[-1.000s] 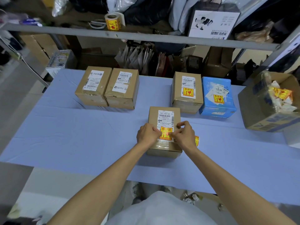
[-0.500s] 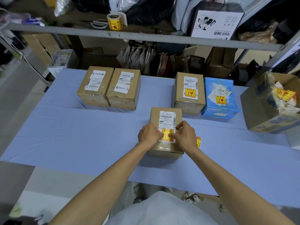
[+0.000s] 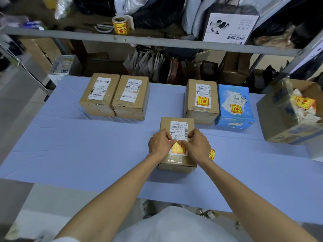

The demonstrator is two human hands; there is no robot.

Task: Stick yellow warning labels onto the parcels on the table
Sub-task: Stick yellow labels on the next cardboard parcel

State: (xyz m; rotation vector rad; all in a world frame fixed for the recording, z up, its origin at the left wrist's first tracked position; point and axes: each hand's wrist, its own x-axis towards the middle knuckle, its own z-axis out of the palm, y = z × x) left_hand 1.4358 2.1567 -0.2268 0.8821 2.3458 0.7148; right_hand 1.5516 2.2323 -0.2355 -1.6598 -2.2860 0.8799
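A brown parcel (image 3: pixel 176 124) with a white shipping label lies in the middle of the blue table (image 3: pixel 73 151). A yellow warning label (image 3: pixel 178 148) sits on the lower part of that shipping label. My left hand (image 3: pixel 160 143) grips the parcel's left side and my right hand (image 3: pixel 197 144) covers its right side. Both thumbs meet on the yellow label's top edge. A spare yellow label (image 3: pixel 211 154) sticks out beside my right hand. Two unlabelled brown parcels (image 3: pixel 99 95) (image 3: pixel 131 96) stand at the back left. A brown parcel (image 3: pixel 201 100) and a blue parcel (image 3: pixel 234 104) at the back right carry yellow labels.
An open cardboard box (image 3: pixel 286 126) with crumpled label backing stands at the table's right edge. A roll of yellow labels (image 3: pixel 120 25) and scissors (image 3: pixel 104 28) lie on the metal shelf (image 3: pixel 157 41) behind the table. Bags and boxes fill the space under the shelf.
My thumbs have slid together over the top of the yellow label, hiding more of it. The parcel has not moved on the table.
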